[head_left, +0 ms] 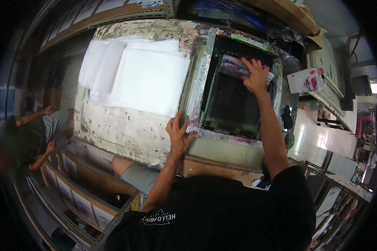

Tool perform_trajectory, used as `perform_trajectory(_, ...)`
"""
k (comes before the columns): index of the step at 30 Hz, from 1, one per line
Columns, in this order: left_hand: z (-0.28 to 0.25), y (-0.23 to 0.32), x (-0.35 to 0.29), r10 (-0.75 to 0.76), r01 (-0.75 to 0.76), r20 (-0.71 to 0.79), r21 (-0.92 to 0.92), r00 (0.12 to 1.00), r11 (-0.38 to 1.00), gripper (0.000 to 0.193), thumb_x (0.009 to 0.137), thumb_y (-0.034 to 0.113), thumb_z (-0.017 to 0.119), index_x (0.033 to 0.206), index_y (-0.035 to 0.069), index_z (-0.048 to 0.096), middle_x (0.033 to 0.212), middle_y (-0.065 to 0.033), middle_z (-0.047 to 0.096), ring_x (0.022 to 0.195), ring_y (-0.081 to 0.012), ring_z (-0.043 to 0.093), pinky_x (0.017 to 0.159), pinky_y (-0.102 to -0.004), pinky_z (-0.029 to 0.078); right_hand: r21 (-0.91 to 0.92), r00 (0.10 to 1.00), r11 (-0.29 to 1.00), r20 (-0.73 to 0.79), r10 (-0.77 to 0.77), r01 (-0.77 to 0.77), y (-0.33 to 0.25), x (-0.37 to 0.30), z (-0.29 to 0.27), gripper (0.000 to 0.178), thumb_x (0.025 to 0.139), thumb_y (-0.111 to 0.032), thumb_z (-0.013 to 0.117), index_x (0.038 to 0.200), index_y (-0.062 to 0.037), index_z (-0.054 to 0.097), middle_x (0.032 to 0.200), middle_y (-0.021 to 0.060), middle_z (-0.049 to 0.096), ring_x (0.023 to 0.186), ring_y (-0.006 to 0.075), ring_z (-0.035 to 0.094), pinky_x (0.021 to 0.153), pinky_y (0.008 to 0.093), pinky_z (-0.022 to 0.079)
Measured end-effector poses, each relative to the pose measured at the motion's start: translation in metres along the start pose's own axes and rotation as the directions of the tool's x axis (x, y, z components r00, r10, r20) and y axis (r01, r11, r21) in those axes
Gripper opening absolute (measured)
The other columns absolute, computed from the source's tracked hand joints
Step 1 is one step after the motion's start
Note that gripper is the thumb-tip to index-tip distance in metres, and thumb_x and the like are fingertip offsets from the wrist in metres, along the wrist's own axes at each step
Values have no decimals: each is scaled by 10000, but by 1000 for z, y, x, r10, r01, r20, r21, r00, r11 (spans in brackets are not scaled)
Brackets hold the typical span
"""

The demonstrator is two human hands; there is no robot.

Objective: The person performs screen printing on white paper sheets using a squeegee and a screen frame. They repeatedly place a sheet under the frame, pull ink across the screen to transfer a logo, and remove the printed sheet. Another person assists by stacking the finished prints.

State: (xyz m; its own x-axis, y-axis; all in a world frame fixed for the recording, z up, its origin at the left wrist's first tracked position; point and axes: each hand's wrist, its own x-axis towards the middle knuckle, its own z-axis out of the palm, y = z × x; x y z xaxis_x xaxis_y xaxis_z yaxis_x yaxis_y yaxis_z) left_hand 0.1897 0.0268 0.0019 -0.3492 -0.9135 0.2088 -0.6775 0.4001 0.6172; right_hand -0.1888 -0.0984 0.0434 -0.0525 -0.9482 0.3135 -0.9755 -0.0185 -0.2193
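A silk-screen frame (205, 62) with paint-smeared edges lies on the stained table. Its dark mesh (232, 104) looks wet and glossy. Across the far part of the mesh lies a squeegee (233, 67), its bar smeared pinkish-grey. My right hand (256, 76) is closed over the squeegee's right portion, fingers on top, and partly covers it. At the frame's near left corner, my left hand (178, 137) rests with fingers spread, thumb and forefinger by the frame's edge. Just left of the frame, white sheets (151, 79) lie in loose, overlapping stacks.
Bare, paint-flecked tabletop (117, 129) shows in front of the sheets. A red-stained white piece (306, 80) sits right of the frame. Shelving (86, 205) stands at lower left. Another person (29, 138) is at the far left, hands away from the table.
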Motion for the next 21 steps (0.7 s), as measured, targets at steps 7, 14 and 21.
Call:
perform_trajectory(7, -2, 1, -1, -8, 8, -9, -54, 1000, 999, 816, 646, 381, 863, 1355, 80, 592, 1529, -196, 391, 1318, -409, 363, 1071, -544, 274, 50, 992, 992, -67, -110, 114, 58, 91, 8, 618, 738, -156, 732, 1342, -215, 614, 1098, 153, 670, 1069, 373, 607, 902, 518, 410)
perform_trajectory(14, -4, -2, -2, 60, -64, -35, -106, 998, 992, 843, 660, 376, 860, 1370, 27, 569, 1366, -171, 528, 1241, -364, 437, 1045, -517, 280, -17, 993, 993, -34, -116, 115, 32, 43, 3, 503, 826, -113, 660, 1305, -265, 644, 1029, 194, 708, 966, 383, 677, 823, 484, 512)
perform_trajectory(21, 5, 12, -6, -33, -20, -201, -260, 979, 965, 775, 671, 255, 875, 1337, -18, 587, 1142, -153, 609, 1095, -310, 488, 1003, -422, 329, 70, 998, 996, -22, -51, 52, -62, -82, -70, 473, 803, -84, 679, 1243, -260, 685, 1006, 224, 678, 916, 392, 665, 773, 508, 508)
